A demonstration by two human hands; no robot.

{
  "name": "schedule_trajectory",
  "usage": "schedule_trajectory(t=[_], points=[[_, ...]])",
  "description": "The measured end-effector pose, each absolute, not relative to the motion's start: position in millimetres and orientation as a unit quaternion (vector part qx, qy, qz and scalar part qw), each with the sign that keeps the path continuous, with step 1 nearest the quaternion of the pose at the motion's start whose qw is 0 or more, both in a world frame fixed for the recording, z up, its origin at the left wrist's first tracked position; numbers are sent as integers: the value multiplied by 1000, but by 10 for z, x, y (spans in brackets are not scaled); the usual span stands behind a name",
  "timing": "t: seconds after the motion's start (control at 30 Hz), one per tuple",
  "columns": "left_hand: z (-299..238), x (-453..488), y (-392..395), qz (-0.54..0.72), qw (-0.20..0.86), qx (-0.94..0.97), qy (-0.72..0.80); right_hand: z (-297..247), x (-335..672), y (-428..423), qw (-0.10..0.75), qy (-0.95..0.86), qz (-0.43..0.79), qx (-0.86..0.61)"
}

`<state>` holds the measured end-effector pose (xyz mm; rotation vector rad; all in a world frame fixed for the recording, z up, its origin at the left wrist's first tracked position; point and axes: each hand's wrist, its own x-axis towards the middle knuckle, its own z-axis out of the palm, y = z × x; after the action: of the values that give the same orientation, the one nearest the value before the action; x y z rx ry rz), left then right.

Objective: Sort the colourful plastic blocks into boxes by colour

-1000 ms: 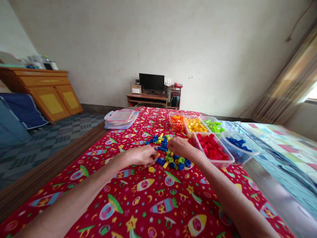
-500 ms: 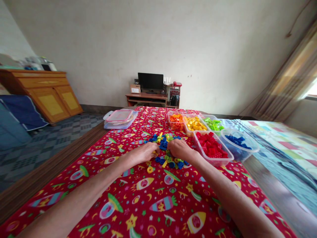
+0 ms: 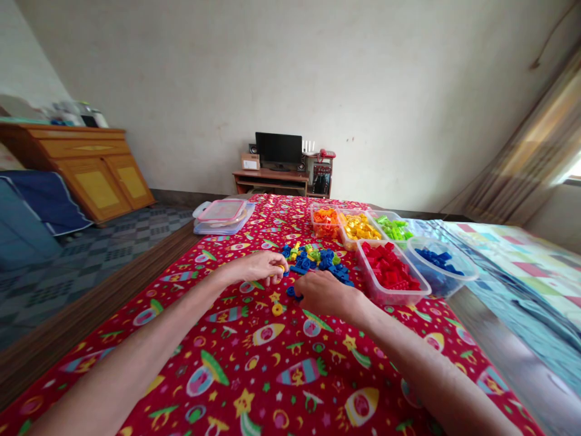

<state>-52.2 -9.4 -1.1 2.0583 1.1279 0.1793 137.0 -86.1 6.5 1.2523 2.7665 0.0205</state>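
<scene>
A pile of blue, yellow and green toy building bricks (image 3: 306, 264) lies on the red patterned tablecloth (image 3: 254, 375). At the pile's left side is my left hand (image 3: 261, 265), its fingers curled round a small yellow brick (image 3: 281, 268); something blue shows beside it. My right hand (image 3: 324, 290) is low at the near side of the pile, closed, with its fingertips down by blue round bricks (image 3: 292, 292). What it grips, if anything, is hidden. A loose yellow ring-shaped brick (image 3: 277, 309) lies on the cloth between the hands, nearer to me.
Clear tubs hold sorted bricks at the right: orange (image 3: 325, 223), yellow (image 3: 361, 227), light green (image 3: 394, 228), red (image 3: 391, 269) and blue (image 3: 438, 260). Stacked lids (image 3: 222, 215) lie at the far left. A bed (image 3: 512, 260) adjoins the table's right side.
My left hand has drawn a little left and away from me with the yellow brick. My right hand has come nearer to me, over the pile's near part.
</scene>
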Motion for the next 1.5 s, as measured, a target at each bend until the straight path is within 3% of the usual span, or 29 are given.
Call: schedule_trajectory(t=[0.2,0.43,0.5,0.6,0.73,0.83,0.97,1.2,1.5], points=[[95,-644,-137,-29,341,859,380,34,1281,-979,72,885,38,458],[128,-447,-415,-121,377,824,405,-5,1452,-765,19,898,6,439],[130,-391,-475,-127,342,835,412,20,1529,-643,-39,890,-22,454],[111,-332,-538,-137,263,861,413,33,1625,-465,-194,841,-106,494],[42,-307,-564,-130,199,888,394,-26,1678,-316,-418,657,-408,476],[18,-350,-504,-89,190,909,360,-51,1653,-290,-505,473,-599,402],[59,-474,-305,-44,261,893,364,-21,1553,-334,-489,343,-701,389],[0,-514,-23,220,325,816,423,-144,1372,-393,-430,298,-751,403],[-28,-173,-308,238,164,878,382,-285,1251,-421,-462,259,-781,331]])
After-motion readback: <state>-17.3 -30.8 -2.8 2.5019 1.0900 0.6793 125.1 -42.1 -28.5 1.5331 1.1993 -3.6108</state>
